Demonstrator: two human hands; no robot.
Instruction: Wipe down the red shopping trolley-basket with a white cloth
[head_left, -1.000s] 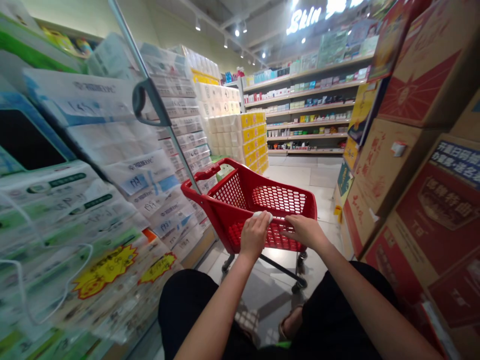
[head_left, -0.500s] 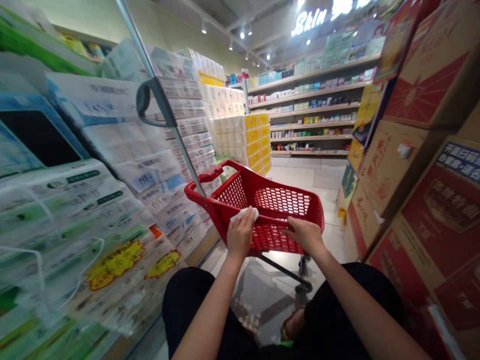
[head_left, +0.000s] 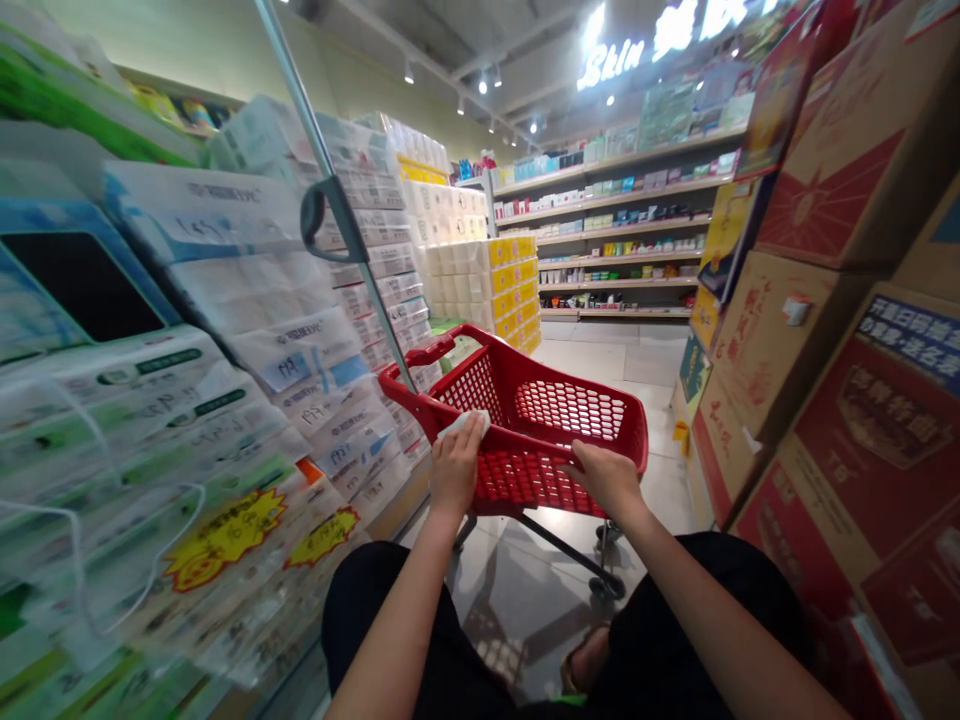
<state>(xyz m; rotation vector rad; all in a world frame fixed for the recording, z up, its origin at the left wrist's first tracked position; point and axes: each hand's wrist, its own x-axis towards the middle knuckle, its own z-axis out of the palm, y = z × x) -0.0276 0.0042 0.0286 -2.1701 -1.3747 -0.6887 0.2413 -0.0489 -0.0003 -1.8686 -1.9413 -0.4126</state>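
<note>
In front of my knees stands a red plastic shopping cart point(head_left: 525, 480) with perforated sides. My left hand point(head_left: 454, 470) presses a folded white cloth point(head_left: 480, 424) onto the cart's near top rim, its fingers closed over it. Farther right, my right hand point(head_left: 606, 478) grips the same rim, fingers curled over the edge. A metal pole point(head_left: 382, 310) with a grey loop handle point(head_left: 337, 225) rises from the cart's rear left corner. The inside of the basket is partly hidden by its near wall.
Stacked white tissue packs point(head_left: 300, 350) line the left side. Cardboard cartons point(head_left: 772, 330) are piled close on the right. A tiled floor point(head_left: 600, 350) runs between them toward shelves point(head_left: 615, 225) of small boxed goods at the back.
My left hand has slid left along the cart's rim with the white cloth, toward the pole. My right hand has stayed on the rim. The view has shifted slightly.
</note>
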